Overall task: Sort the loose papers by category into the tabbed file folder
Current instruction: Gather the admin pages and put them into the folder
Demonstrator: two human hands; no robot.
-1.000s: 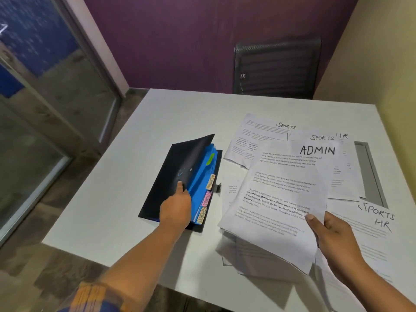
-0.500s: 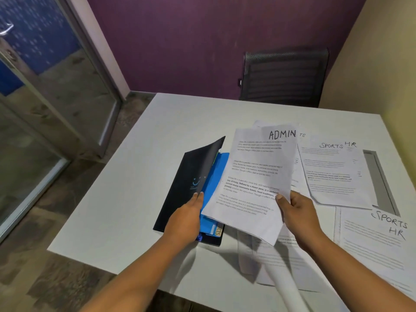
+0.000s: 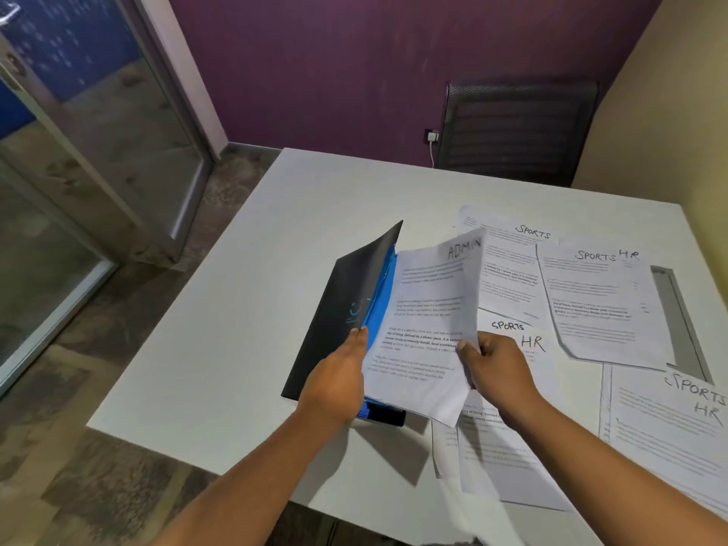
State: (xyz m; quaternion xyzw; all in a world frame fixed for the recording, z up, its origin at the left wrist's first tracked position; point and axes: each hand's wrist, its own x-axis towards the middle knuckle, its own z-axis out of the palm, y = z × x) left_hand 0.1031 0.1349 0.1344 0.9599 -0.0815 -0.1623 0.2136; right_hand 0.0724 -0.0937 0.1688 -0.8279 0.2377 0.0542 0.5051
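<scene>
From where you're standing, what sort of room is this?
Probably a small office or meeting room: a white table strewn with papers marked SPORTS and HR, a black mesh chair against a purple wall, and a glass door on the left.

Handwritten headings on the papers

ADMIN sheet reads "ADMIN"; table sheets read "SPORTS", "SPORTS HR", "SPORTS HR", "SPORTS HR".

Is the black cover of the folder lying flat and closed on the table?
No, the left hand holds the black cover lifted, while the right hand slides the ADMIN sheet onto the blue dividers.
</scene>
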